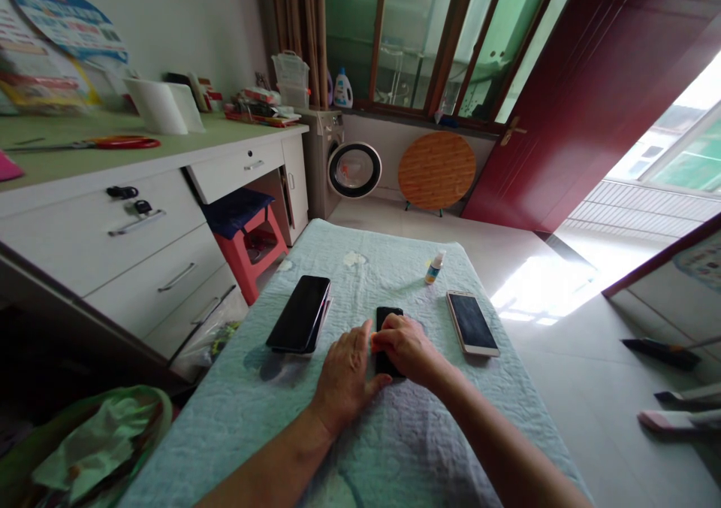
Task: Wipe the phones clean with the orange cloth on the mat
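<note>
A black smartphone [390, 364] lies on the cloth-covered table in front of me, partly hidden by my hands. My left hand [348, 365] rests along its left side, fingers stretched out and the thumb at the lower edge. Over the phone's middle, my right hand [402, 343] has its fingers closed in a pinch. A small orange piece [375, 342] shows at those fingertips; its kind cannot be made out. To the left lies a stack of phones topped by a large black one [301, 312]. At the right is a white-framed phone [473, 323], with a small spray bottle [434, 267] behind it.
A pale green quilted cloth [383, 264] covers the table. On the left stand white drawers [152, 230] under a counter with red-handled scissors [127, 143] and a paper roll [158, 106]. A red stool [253, 245] and a green bin [163, 406] flank the table's left side.
</note>
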Action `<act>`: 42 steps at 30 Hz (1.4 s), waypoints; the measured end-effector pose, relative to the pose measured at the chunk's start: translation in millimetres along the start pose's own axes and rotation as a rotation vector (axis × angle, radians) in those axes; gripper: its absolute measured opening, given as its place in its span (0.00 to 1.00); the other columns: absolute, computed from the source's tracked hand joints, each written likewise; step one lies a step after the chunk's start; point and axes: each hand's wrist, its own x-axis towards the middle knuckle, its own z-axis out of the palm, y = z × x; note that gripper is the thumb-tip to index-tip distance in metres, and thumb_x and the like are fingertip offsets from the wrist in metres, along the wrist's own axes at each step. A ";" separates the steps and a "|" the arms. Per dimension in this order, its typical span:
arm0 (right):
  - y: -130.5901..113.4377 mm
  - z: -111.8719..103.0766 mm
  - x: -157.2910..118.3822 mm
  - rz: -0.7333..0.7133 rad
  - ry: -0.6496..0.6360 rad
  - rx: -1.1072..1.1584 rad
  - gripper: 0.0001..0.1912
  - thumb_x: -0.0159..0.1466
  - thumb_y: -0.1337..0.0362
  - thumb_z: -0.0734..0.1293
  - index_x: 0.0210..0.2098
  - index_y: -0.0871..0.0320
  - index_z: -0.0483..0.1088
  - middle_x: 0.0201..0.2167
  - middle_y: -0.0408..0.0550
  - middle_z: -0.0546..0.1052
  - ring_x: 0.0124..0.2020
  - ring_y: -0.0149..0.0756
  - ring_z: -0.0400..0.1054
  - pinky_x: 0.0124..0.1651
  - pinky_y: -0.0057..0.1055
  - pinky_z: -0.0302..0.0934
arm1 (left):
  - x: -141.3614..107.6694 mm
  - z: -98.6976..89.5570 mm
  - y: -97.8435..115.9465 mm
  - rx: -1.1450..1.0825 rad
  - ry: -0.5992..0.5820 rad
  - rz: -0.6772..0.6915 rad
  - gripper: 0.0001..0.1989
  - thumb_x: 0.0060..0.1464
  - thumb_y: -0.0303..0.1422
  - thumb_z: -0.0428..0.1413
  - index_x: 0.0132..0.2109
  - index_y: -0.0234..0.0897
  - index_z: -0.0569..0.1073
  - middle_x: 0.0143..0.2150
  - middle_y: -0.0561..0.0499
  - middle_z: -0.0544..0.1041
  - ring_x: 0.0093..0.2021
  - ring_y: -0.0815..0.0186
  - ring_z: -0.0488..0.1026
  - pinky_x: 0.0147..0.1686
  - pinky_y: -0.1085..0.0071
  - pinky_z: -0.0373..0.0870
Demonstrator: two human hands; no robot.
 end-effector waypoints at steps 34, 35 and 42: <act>-12.0 -5.2 -39.4 -0.005 -0.070 0.157 0.11 0.64 0.71 0.64 0.31 0.54 0.77 0.32 0.44 0.69 0.34 0.30 0.64 0.39 0.26 0.56 | 9.7 -31.1 5.5 -0.068 -0.270 0.097 0.28 0.47 0.26 0.52 0.57 0.42 0.71 0.63 0.51 0.67 0.60 0.55 0.64 0.59 0.54 0.61; -9.3 -9.9 -41.9 0.008 -0.088 0.170 0.11 0.64 0.71 0.64 0.31 0.54 0.77 0.32 0.43 0.69 0.34 0.30 0.64 0.39 0.25 0.56 | 9.3 -31.0 5.7 -0.062 -0.264 0.102 0.27 0.48 0.27 0.53 0.57 0.41 0.71 0.63 0.50 0.67 0.61 0.55 0.63 0.59 0.54 0.61; 12.4 -37.2 -55.7 0.119 -0.184 0.219 0.16 0.57 0.78 0.62 0.30 0.54 0.77 0.31 0.43 0.71 0.36 0.31 0.67 0.40 0.26 0.57 | 9.6 -26.8 3.5 -0.033 -0.252 0.107 0.22 0.56 0.38 0.58 0.58 0.43 0.70 0.63 0.48 0.68 0.60 0.53 0.64 0.56 0.53 0.63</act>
